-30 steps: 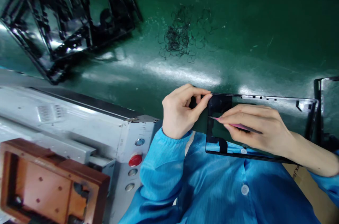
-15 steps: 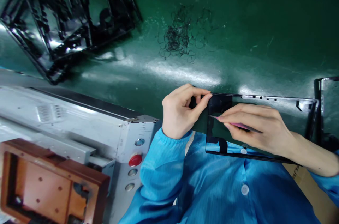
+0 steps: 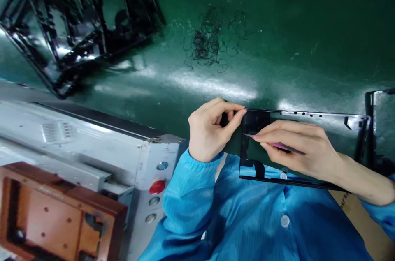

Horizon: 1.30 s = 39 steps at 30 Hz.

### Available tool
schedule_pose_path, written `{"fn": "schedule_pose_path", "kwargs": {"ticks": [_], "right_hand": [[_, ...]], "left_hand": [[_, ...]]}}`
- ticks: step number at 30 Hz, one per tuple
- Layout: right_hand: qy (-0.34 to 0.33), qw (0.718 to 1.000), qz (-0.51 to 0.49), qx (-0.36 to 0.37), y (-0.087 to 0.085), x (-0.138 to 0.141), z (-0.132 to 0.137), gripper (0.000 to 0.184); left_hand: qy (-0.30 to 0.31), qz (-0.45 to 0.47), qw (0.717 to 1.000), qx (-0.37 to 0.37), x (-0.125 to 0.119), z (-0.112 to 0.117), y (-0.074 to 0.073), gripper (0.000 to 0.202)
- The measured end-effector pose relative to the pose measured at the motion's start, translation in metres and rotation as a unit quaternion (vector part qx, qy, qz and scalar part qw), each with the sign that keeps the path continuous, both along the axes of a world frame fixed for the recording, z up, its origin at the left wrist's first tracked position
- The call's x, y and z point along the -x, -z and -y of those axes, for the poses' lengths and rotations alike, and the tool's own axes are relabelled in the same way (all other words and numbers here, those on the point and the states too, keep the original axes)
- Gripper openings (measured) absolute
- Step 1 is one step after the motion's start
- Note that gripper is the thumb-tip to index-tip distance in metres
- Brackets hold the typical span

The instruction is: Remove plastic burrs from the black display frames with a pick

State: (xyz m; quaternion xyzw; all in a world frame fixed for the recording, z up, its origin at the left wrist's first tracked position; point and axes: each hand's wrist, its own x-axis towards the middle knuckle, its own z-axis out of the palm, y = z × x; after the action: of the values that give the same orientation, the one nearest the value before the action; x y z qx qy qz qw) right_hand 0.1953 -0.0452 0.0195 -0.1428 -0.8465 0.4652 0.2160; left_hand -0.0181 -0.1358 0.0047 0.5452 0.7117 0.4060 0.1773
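The left hand (image 3: 210, 131) comes up from a gathered blue cuff (image 3: 200, 162), its back turned toward the camera and the wrist slightly bent. Its thumb and forefinger are pinched together on the upper left corner of a black frame (image 3: 259, 120); the other fingers curl under and are partly hidden. The right hand (image 3: 302, 148) reaches in from the right on a bare forearm, laid across the frame's opening. Its thumb and fingers are closed around a slim pink tool (image 3: 282, 146), held much like a pen, with the fingers stretched together above it. The tool's thin grey tip points left and ends at the frame's left side; whether it presses on that side cannot be told.

The frame lies in front of the person's torso, its lower part overlapping the blue garment (image 3: 256, 220) in view. It is a thin-edged, glossy rectangle, open in the middle, with small notches along the far edge, a dark broad patch at the upper left and a curved black piece at the lower left. Just beside its right end is another black frame (image 3: 371, 129). Beyond the hands, a tangle of fine black strands (image 3: 205, 43) lies on the green table (image 3: 302, 26).
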Motion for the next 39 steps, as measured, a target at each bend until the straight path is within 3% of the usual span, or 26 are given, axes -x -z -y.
{"fn": "schedule_pose_path", "kwargs": {"ticks": [39], "right_hand": [[-0.016,0.999,-0.008,0.028,0.0002,0.0002,-0.0021,0.013]], "left_hand": [[0.002,0.0,1.0,-0.005,-0.0001,0.0,-0.0002,0.004]]}}
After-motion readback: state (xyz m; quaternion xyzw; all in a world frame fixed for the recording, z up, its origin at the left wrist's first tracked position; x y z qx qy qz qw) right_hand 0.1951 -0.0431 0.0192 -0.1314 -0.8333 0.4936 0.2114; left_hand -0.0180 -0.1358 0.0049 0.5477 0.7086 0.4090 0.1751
